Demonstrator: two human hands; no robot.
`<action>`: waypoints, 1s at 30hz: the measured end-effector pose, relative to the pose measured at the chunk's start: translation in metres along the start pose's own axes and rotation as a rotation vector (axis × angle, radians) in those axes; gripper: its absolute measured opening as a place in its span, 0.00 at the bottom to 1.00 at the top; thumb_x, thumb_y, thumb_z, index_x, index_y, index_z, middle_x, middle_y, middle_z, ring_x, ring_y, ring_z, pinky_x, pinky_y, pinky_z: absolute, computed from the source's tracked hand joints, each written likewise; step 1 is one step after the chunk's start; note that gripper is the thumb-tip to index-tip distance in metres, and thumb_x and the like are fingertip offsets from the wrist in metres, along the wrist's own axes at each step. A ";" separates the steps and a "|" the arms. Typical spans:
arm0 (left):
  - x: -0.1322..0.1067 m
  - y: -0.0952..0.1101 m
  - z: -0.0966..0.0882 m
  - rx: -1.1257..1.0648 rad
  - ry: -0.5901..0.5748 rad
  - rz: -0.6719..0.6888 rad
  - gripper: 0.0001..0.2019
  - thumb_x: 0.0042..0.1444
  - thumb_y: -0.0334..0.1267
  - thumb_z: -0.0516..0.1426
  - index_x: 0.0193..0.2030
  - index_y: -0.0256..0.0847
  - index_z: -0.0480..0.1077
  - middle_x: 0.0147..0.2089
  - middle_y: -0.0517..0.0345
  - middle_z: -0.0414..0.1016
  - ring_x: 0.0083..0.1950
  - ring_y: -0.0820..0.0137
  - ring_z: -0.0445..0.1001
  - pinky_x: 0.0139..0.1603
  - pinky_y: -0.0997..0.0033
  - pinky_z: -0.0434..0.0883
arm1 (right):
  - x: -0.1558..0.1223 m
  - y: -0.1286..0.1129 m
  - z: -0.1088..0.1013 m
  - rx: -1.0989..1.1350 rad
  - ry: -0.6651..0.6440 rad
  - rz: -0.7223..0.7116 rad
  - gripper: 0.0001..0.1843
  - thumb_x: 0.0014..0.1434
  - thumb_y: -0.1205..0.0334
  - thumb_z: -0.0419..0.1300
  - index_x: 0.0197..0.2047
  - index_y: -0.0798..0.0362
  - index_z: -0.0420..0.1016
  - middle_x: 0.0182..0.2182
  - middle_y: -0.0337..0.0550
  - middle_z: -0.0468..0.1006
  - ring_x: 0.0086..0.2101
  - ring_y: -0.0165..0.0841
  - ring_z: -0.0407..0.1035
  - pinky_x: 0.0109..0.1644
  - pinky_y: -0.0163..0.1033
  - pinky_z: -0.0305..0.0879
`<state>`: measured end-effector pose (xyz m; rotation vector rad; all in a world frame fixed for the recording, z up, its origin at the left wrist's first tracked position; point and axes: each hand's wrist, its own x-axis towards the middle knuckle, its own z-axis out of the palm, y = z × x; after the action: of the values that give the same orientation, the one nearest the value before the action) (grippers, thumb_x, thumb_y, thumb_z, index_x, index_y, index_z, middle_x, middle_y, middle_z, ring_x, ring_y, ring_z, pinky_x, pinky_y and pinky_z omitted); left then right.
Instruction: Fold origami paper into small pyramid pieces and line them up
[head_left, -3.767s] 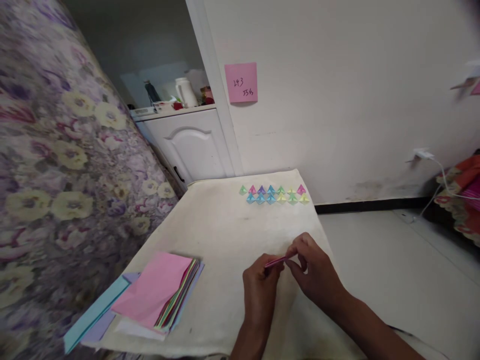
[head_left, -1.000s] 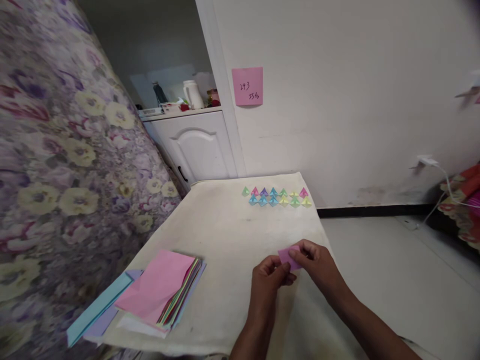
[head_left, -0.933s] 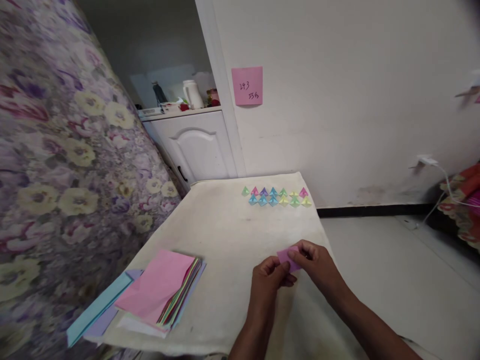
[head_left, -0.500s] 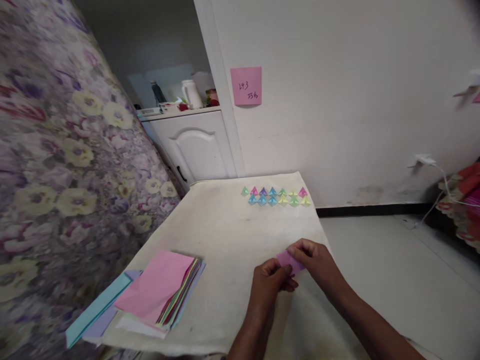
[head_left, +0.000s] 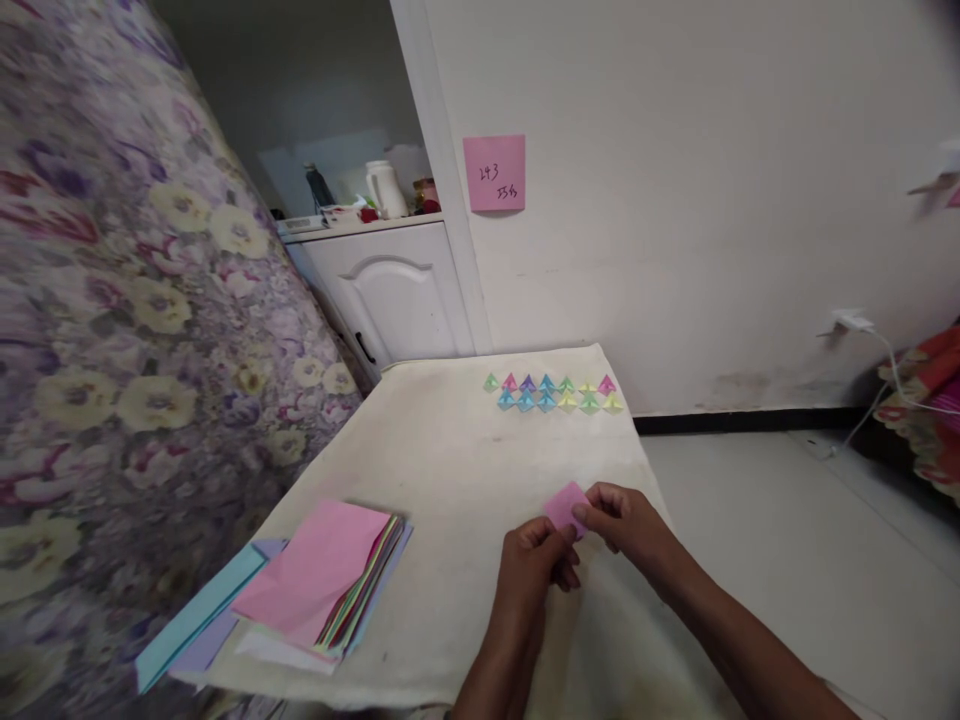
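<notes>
Between my hands, above the right front part of the table, is a small pink piece of folded paper (head_left: pixel 564 502). My left hand (head_left: pixel 534 558) pinches its lower edge between thumb and fingers. At the paper's right side, my right hand (head_left: pixel 616 518) grips it, thumb on top. The fingers cover part of the paper, so its exact folds cannot be made out. Farther back on the table, two rows of small folded paper pieces (head_left: pixel 547 398) in blue, green, yellow, pink and purple lie side by side.
A stack of coloured paper sheets (head_left: pixel 319 570), pink on top, lies at the table's (head_left: pixel 442 460) front left, with blue folded paper (head_left: pixel 199 615) over the edge. A flowered curtain (head_left: pixel 150 350) hangs at left. Behind stand a white cabinet (head_left: pixel 394 290) and a wall with a pink note (head_left: pixel 495 172).
The pink paper has turned and shifted slightly left and up between my hands. More of its face shows now. Both hands have changed their grip on it a little.
</notes>
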<state>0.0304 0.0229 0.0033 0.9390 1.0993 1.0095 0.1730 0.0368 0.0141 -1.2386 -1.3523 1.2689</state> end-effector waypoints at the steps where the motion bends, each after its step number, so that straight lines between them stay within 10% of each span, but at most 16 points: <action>1: 0.000 0.000 0.000 0.000 -0.001 0.005 0.14 0.46 0.44 0.61 0.19 0.35 0.69 0.15 0.62 0.67 0.14 0.78 0.63 0.17 0.78 0.56 | 0.000 0.000 0.000 0.007 0.003 0.009 0.11 0.50 0.57 0.58 0.22 0.55 0.66 0.16 0.31 0.62 0.18 0.24 0.55 0.21 0.30 0.51; 24: 0.005 -0.003 -0.002 0.211 -0.028 0.024 0.10 0.45 0.40 0.60 0.21 0.35 0.69 0.16 0.60 0.69 0.14 0.74 0.67 0.16 0.77 0.61 | 0.002 -0.001 0.002 -0.009 0.139 0.002 0.14 0.44 0.56 0.65 0.33 0.55 0.72 0.27 0.39 0.75 0.23 0.28 0.65 0.25 0.32 0.58; 30: 0.000 0.002 -0.001 0.308 -0.023 0.096 0.09 0.48 0.39 0.58 0.23 0.35 0.70 0.17 0.61 0.68 0.16 0.74 0.67 0.17 0.76 0.62 | 0.001 -0.002 0.001 0.076 -0.023 0.011 0.11 0.50 0.56 0.61 0.29 0.56 0.74 0.21 0.39 0.74 0.24 0.30 0.67 0.28 0.34 0.60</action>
<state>0.0292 0.0233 0.0051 1.2583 1.2212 0.9190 0.1718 0.0382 0.0161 -1.1837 -1.3034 1.3342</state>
